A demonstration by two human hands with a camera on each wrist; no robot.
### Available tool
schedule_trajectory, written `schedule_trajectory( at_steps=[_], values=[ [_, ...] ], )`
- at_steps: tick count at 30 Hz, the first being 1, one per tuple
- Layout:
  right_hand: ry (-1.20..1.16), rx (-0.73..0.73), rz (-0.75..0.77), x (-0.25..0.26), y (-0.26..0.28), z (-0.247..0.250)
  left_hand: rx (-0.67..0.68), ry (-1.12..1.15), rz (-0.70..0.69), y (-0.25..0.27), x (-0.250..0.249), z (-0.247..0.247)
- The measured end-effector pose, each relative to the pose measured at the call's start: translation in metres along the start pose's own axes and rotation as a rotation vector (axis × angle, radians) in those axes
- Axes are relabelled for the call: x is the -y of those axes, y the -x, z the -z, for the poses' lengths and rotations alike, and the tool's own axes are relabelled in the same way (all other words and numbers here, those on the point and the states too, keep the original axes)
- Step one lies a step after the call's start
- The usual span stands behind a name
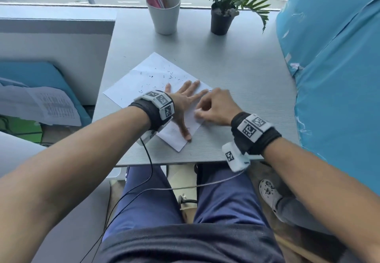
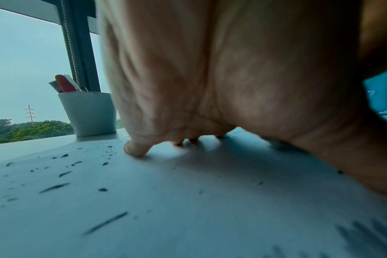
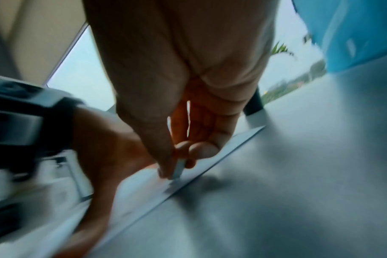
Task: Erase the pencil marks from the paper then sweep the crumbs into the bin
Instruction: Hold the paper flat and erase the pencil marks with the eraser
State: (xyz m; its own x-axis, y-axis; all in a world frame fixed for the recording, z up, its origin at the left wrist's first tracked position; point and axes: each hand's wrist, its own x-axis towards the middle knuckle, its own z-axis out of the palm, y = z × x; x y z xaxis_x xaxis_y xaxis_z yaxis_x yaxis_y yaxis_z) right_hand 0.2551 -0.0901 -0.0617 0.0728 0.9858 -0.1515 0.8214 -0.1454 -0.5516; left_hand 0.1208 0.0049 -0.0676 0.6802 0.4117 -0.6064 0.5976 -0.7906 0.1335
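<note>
A white sheet of paper [image 1: 148,77] lies slanted on the grey table [image 1: 236,67], strewn with several dark eraser crumbs [image 1: 170,76]. My left hand [image 1: 185,102] lies flat on the sheet with fingers spread, pressing it down; in the left wrist view its fingertips [image 2: 136,150] touch the paper [image 2: 144,200] beside the crumbs [image 2: 55,186]. My right hand [image 1: 213,108] pinches a small white eraser [image 3: 179,168] between thumb and fingers, its tip on the paper [image 3: 144,183] near the sheet's right edge. Faint pencil marks [image 2: 369,235] show at the left wrist view's lower right.
A white cup of pencils [image 1: 164,11] and a potted plant [image 1: 223,13] stand at the table's far edge by the window. A blue plastic sheet [image 1: 333,77] hangs on the right. Printed papers [image 1: 51,106] lie on a blue seat to the left. No bin is in view.
</note>
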Motion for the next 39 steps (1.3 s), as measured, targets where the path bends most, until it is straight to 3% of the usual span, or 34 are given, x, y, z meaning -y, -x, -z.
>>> schedule_trajectory(
  at_steps=[3,8,16,21,24,26,29,31,34,36,39],
  values=[
    [-0.081,-0.076,-0.129,-0.019,-0.016,0.013,-0.049,0.054,-0.046,0.001,0.006,-0.005],
    [-0.017,-0.111,-0.141,-0.019,-0.034,0.018,-0.194,0.066,-0.112,0.009,0.025,-0.017],
    [0.058,-0.149,-0.122,0.004,-0.038,0.009,-0.1,0.116,-0.036,0.019,0.03,-0.025],
    [0.03,0.1,0.065,0.028,0.002,-0.013,-0.062,0.083,0.015,0.019,0.023,-0.023],
    [-0.008,-0.073,-0.088,0.011,-0.023,0.009,-0.057,0.106,0.024,0.022,0.022,-0.022],
    [0.001,-0.114,-0.11,0.01,-0.024,0.008,-0.047,0.103,0.04,0.024,0.022,-0.022],
    [0.025,0.083,0.039,0.034,0.008,-0.018,-0.03,0.084,0.052,0.021,0.018,-0.019],
    [0.021,0.138,0.069,0.032,0.012,-0.017,-0.025,0.088,0.054,0.021,0.018,-0.019],
    [-0.034,-0.038,-0.064,0.01,-0.017,0.007,-0.026,0.105,0.05,0.023,0.02,-0.019],
    [-0.023,-0.086,-0.068,0.009,-0.019,0.007,-0.024,0.106,0.053,0.025,0.019,-0.019],
    [0.013,0.079,0.057,0.029,0.012,-0.015,-0.02,0.083,0.056,0.027,0.011,-0.015]
  ],
)
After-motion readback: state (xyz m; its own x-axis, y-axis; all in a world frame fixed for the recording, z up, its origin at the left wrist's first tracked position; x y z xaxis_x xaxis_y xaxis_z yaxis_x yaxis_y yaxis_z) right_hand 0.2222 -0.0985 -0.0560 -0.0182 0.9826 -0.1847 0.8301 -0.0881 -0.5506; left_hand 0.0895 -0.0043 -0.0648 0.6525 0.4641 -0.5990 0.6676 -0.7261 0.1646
